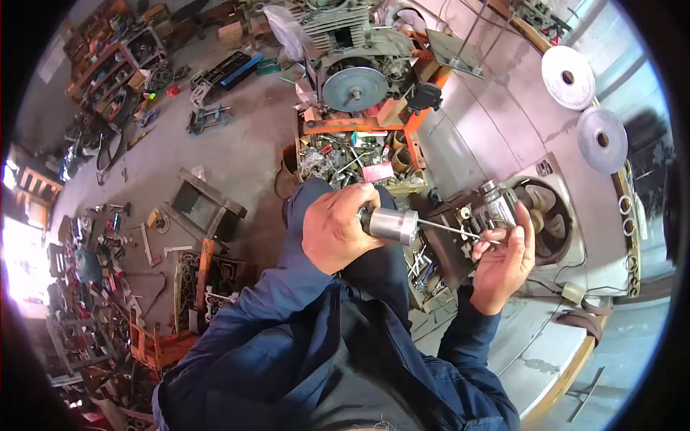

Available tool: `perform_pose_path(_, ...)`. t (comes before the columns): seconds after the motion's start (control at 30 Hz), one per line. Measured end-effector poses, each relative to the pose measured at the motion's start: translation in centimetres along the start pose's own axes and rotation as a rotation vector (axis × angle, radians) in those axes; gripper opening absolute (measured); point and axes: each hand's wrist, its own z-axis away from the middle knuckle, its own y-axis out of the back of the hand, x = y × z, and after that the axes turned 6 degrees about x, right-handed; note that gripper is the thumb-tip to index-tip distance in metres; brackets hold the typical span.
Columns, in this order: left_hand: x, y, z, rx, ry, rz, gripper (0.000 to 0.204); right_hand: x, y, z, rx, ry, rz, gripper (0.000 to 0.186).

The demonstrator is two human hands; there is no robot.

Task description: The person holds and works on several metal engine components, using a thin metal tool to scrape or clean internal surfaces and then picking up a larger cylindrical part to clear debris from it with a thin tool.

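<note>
My left hand (341,228) is wrapped round a silver metal cylinder (392,226) with a wider collar at its right end. A thin straight metal rod (449,230) sticks out of the collar toward the right, tilting slightly down. Near its far end, my right hand (509,260) pinches the rod between thumb and fingers, with the other fingers partly curled. The cylinder's left end is hidden in my left palm. Both hands hold the piece over my lap.
Ahead stands an orange frame (359,123) bearing an engine with a grey disc (354,90). Below it, a tray (417,188) holds tools and small parts. To the right are a round-mouthed fan housing (568,230) and two toothed discs (568,77). A metal frame (201,205) stands on the left floor.
</note>
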Motion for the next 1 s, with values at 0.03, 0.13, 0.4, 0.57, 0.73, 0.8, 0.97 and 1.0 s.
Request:
perform_pose_path(0.03, -0.4, -0.1, 0.3, 0.049, -0.016, 0.023, 0.095, 0.1, 0.1, -0.2, -0.055, -0.092, -0.108, 0.045)
perform_pose_path(0.13, -0.7, 0.4, -0.5, 0.145, -0.166, 0.001, 0.095, 1.6, 2.1, -0.7, -0.113, -0.385, -0.43, 0.042)
perform_pose_path(0.4, -0.9, 1.1, -1.0, 0.161, -0.29, 0.006, 0.078, 3.6, 4.3, -0.1, -0.354, -0.509, -1.024, 0.037)
perform_pose_path(0.57, -1.1, -0.6, -1.3, 0.25, -0.236, 0.11, 0.092, 3.4, 3.4, 0.5, -0.446, -0.407, -1.136, 0.034)
perform_pose_path(0.73, -0.9, 0.0, -0.7, 0.157, -0.016, 0.149, 0.108, 2.7, 2.3, -1.1, -0.365, -0.166, -0.643, 0.05)
perform_pose_path(0.8, -1.2, -0.1, 0.0, 0.164, 0.096, 0.226, 0.111, 1.2, 0.7, -1.6, -0.441, -0.119, -0.582, 0.057)
perform_pose_path(0.97, -0.2, 0.3, -0.7, -0.144, 0.154, 0.051, 0.069, -0.1, -1.0, -2.1, -0.561, 0.041, -0.431, 0.035)
perform_pose_path(1.0, -0.2, 0.3, -0.6, -0.17, 0.113, 0.031, 0.055, -0.9, -1.5, -2.1, -0.55, 0.047, -0.364, 0.032)
